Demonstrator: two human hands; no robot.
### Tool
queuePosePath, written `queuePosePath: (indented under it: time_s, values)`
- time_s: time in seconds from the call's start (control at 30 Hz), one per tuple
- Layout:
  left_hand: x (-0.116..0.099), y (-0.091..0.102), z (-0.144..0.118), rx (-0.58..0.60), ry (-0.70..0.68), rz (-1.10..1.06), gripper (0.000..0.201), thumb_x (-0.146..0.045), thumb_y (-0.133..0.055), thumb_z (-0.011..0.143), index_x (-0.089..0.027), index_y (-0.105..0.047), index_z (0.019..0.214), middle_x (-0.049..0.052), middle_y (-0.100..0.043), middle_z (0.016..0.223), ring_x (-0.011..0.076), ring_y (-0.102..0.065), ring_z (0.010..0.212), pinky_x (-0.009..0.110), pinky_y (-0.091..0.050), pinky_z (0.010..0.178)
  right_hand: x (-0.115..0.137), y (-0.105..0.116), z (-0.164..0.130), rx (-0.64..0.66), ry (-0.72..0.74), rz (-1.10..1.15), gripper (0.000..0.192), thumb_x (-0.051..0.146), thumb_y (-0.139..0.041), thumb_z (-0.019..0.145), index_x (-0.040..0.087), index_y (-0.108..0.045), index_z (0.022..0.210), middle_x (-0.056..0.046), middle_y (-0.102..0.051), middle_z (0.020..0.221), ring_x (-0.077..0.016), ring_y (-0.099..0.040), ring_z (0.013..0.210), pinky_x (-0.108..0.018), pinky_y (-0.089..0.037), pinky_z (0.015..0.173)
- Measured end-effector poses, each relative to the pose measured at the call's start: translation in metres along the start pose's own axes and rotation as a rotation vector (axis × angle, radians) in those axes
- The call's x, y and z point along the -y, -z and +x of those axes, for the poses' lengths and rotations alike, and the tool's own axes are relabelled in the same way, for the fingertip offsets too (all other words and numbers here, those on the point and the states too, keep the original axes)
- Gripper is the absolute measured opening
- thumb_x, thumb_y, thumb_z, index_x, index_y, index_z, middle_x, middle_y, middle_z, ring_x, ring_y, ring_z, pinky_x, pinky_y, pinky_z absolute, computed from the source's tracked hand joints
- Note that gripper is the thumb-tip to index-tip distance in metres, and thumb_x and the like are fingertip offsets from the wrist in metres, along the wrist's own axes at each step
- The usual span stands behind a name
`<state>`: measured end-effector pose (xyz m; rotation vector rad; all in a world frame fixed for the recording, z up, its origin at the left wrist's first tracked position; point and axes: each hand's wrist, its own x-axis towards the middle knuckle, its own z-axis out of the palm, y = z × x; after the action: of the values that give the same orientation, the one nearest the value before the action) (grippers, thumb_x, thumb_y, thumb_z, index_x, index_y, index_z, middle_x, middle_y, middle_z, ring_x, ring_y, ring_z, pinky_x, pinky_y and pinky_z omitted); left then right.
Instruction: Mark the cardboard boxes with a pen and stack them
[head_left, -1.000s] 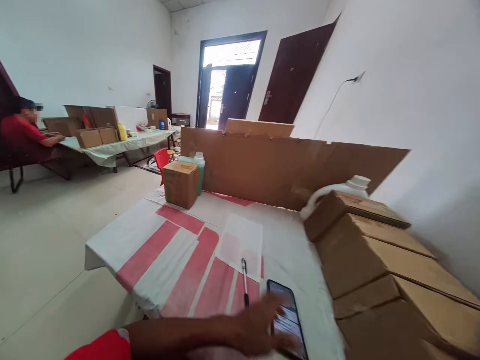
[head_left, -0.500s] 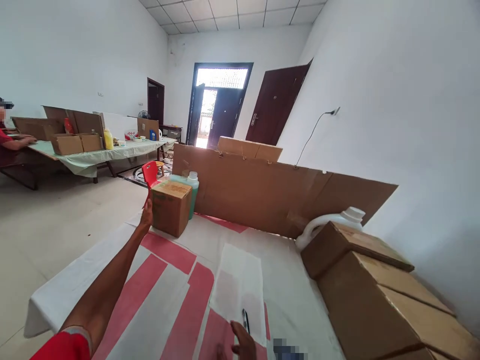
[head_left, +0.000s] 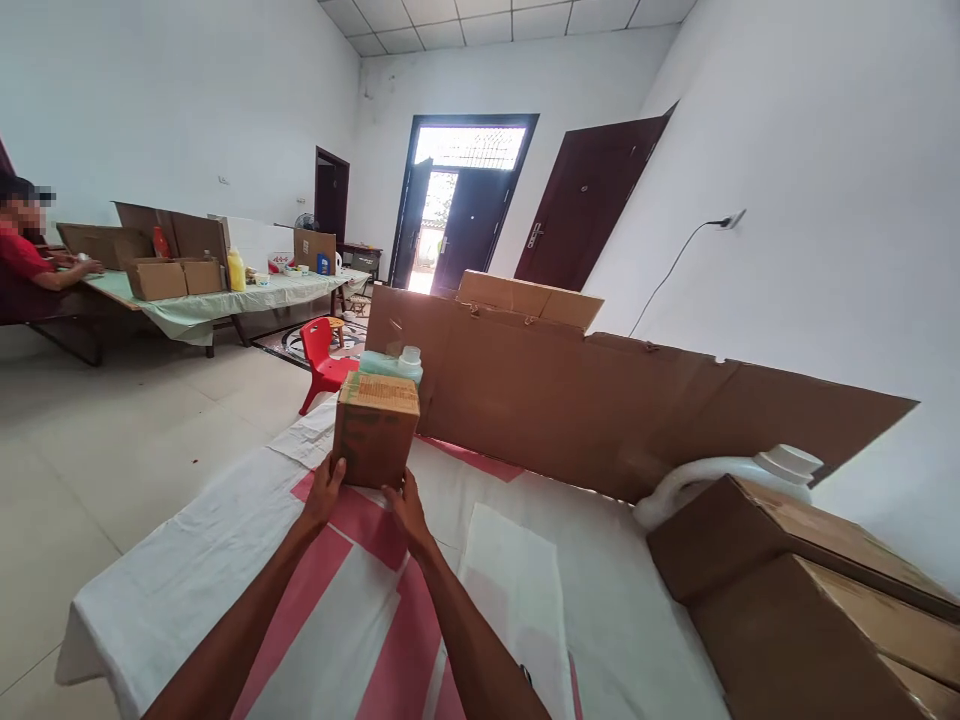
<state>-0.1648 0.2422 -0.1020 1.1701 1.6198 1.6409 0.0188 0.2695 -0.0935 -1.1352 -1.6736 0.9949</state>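
A small brown cardboard box (head_left: 375,428) stands on the table with a white and red cloth (head_left: 225,540), at its far left part. My left hand (head_left: 324,491) grips the box's lower left edge. My right hand (head_left: 406,509) presses on its lower right edge. Both arms stretch forward over the cloth. Right behind the box is a green bottle with a white cap (head_left: 396,363).
A long cardboard screen (head_left: 600,405) stands across the table's back. Stacked brown cartons (head_left: 810,590) and a white jug (head_left: 750,468) fill the right side. A white sheet (head_left: 521,590) lies on the cloth. A red chair (head_left: 322,358) and another person at a far table (head_left: 202,300) are left.
My right hand left the phone and pen near the table's front and reached forward to the small box. My left hand moved from the box's side to its lower left edge. The camera tilted up.
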Motion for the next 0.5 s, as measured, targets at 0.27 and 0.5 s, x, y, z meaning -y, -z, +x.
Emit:
queuePosePath:
  time_s: [0.27, 0.5]
  values:
    - [-0.009, -0.008, -0.159, 0.119, 0.066, -0.038, 0.065, -0.068, -0.049, 0.096, -0.023, -0.056, 0.141, 0.015, -0.054, 0.15, 0.0316, -0.048, 0.145, 0.05, -0.038, 0.122, -0.002, 0.035, -0.114, -0.18, -0.105, 0.057, 0.055, 0.054, -0.053, 0.088, 0.023, -0.06, 0.133, -0.013, -0.069, 0.129, -0.0291, -0.064, 0.118, -0.046, -0.052, 0.1]
    - [-0.027, -0.003, -0.131, -0.14, 0.086, 0.024, 0.071, -0.063, -0.045, 0.098, -0.02, -0.035, 0.153, 0.019, -0.039, 0.155, 0.033, -0.042, 0.146, 0.052, -0.035, 0.122, 0.004, 0.107, -0.103, -0.277, -0.213, 0.12, 0.042, 0.053, -0.055, 0.083, 0.02, -0.066, 0.108, -0.013, -0.071, 0.115, -0.0304, -0.065, 0.106, -0.046, -0.054, 0.09]
